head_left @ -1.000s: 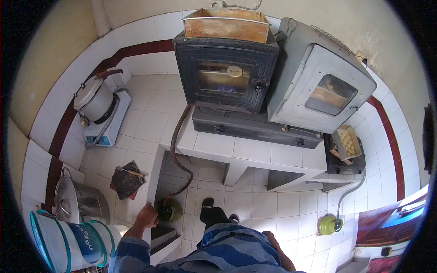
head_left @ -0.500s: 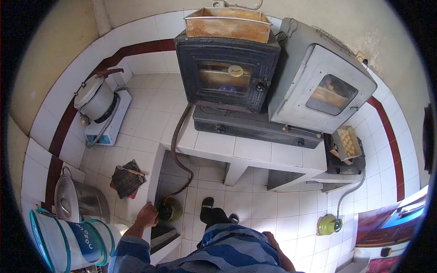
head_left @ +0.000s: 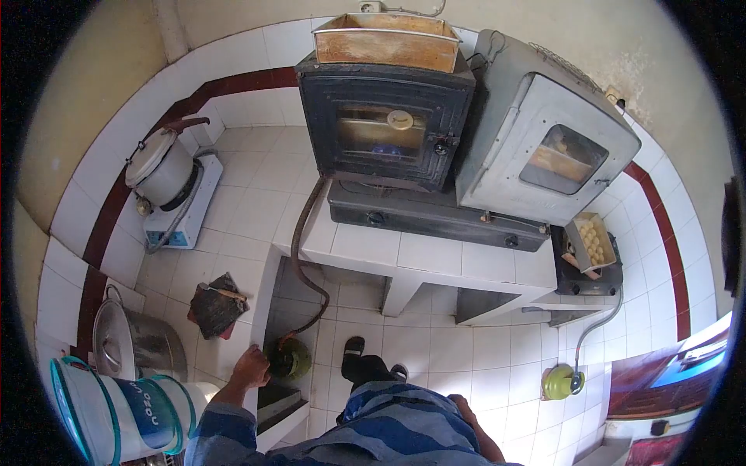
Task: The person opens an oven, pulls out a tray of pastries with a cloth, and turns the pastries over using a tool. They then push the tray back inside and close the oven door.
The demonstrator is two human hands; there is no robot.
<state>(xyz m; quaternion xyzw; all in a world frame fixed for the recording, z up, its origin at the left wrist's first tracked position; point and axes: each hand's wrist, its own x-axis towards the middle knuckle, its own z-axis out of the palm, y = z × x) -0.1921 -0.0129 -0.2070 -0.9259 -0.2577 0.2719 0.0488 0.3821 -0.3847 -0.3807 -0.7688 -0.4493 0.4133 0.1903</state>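
Observation:
My left hand (head_left: pixel 250 367) rests at the edge of the white tiled counter (head_left: pixel 264 311), its fingers curled against that edge. Just beyond it on the floor, below the counter, stands a green gas cylinder (head_left: pixel 291 359) with a hose attached. A dark slab (head_left: pixel 219 307) with a knife-like tool (head_left: pixel 222 291) on top lies on the counter ahead of this hand. My right hand (head_left: pixel 461 405) hangs beside my hip, largely hidden by my shirt, so its fingers do not show clearly.
A black oven (head_left: pixel 311 124) with a wooden-sided tin (head_left: pixel 388 53) on top and a grey oven (head_left: pixel 497 140) stand ahead. Left are a lidded pot (head_left: pixel 162 171), a large metal pot (head_left: pixel 151 342) and a bucket (head_left: pixel 93 412). Right are a dough tin (head_left: pixel 576 237) and another gas cylinder (head_left: pixel 556 383).

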